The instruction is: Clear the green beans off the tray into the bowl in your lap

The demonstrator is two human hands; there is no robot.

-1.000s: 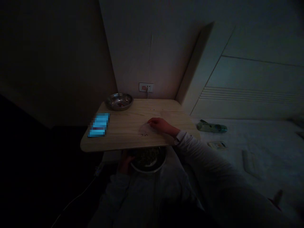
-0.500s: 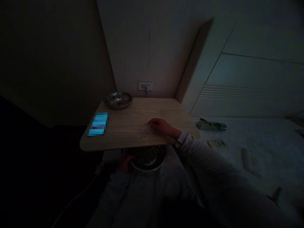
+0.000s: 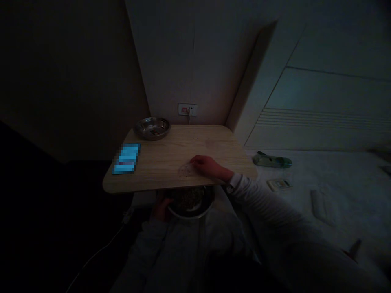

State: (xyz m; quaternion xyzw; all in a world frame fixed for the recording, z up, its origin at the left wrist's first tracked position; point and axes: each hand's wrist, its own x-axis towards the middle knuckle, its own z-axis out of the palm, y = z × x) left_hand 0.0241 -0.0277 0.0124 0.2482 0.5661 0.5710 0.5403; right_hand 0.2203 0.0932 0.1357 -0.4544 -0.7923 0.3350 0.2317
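The room is dark. My right hand [image 3: 207,167] rests on a small wooden table [image 3: 171,152], fingers curled down onto a pale tissue-like scrap [image 3: 185,169] with small dark specks beside it. My left hand [image 3: 161,209] grips the rim of a metal bowl [image 3: 191,202] held under the table's near edge; the bowl holds a dark, crumbly filling. A second, nearly empty metal bowl [image 3: 152,127] stands at the table's far left corner.
A lit phone screen [image 3: 126,158] lies on the table's left side. A wall socket [image 3: 187,109] with a plug is behind the table. On the bed to the right lie a plastic bottle [image 3: 271,161], a remote-like item [image 3: 279,184] and a pale bar [image 3: 318,205].
My right hand has slid a little toward the table's near edge, dragging the pale scrap and specks with it. The left hand and bowl stay under the edge.
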